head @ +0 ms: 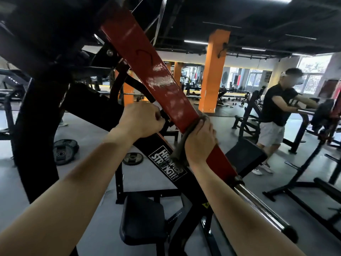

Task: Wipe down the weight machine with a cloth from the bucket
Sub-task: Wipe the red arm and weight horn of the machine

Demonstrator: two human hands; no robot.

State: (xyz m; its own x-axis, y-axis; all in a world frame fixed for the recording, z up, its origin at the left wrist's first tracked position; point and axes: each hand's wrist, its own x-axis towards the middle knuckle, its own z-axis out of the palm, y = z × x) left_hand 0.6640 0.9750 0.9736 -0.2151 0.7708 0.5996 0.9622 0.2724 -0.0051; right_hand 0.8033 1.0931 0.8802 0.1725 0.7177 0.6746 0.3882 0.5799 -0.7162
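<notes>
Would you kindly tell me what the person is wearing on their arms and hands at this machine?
Nothing that shows. The left hand and right hand are bare, with no gloves. Both forearms are uncovered down to the frame's lower edge: no sleeves, cuffs, watch or wristband. No ring shows on the visible fingers, though some fingers are hidden.
</notes>
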